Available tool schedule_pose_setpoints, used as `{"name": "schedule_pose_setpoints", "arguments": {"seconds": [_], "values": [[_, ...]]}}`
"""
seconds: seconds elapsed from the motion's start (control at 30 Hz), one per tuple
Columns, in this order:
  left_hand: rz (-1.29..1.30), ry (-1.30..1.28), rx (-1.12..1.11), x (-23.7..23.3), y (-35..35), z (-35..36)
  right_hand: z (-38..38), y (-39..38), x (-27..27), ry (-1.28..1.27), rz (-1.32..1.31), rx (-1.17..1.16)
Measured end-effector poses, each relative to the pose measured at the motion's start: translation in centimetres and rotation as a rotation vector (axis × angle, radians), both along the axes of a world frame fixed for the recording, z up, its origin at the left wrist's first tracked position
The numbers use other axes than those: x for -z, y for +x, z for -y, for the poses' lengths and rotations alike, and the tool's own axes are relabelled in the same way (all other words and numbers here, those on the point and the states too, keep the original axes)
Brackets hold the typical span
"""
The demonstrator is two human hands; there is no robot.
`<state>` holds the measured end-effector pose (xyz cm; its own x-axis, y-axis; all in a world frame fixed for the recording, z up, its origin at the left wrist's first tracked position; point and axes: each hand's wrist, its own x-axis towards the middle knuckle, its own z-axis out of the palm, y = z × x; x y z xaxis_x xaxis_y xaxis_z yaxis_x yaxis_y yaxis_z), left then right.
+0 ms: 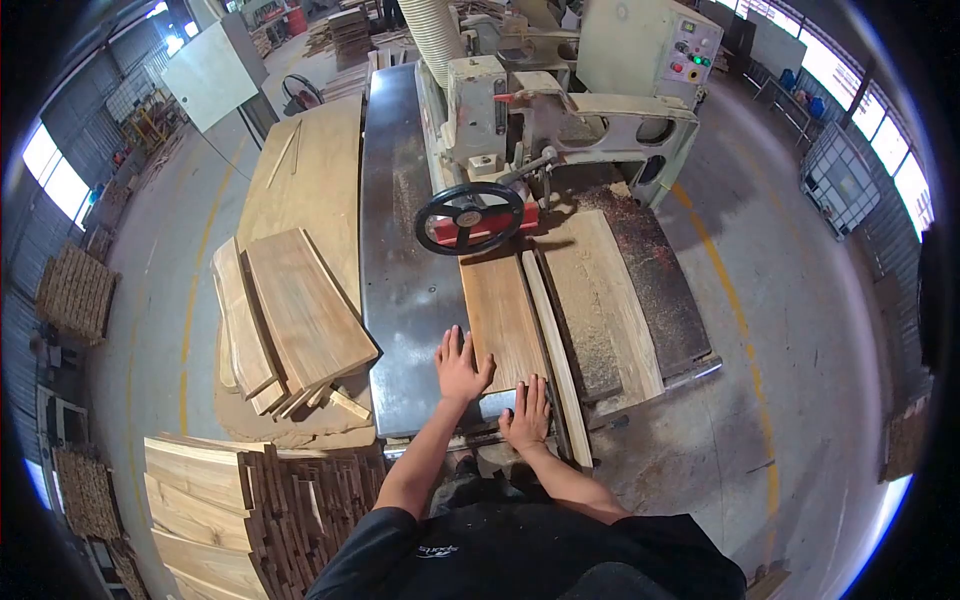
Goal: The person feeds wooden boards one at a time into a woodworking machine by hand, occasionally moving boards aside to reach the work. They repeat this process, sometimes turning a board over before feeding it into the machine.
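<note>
A plank (503, 320) lies flat on the steel bench (400, 280), pointing to the handwheel (468, 217) at 12 o'clock, the left hand (462, 365), fingers spread, at its 9 o'clock edge, the right hand (527, 412), fingers together, flat on its near end; even, square pressure seems wise.

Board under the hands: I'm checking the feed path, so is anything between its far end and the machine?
The left hand and right hand lie flat on the board, nothing between. At its far end a black handwheel and a red part overlap it in this view; whether they clear it cannot be told.
</note>
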<state>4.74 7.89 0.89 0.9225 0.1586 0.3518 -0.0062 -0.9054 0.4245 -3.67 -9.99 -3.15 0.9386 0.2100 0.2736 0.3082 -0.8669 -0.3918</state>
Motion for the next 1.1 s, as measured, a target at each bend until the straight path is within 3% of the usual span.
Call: {"name": "schedule_pose_setpoints", "arguments": {"seconds": [1.1], "values": [[0.075, 0.024, 0.014, 0.27, 0.2, -0.15, 0.08, 0.09, 0.45, -0.032, 0.03, 0.0]]}}
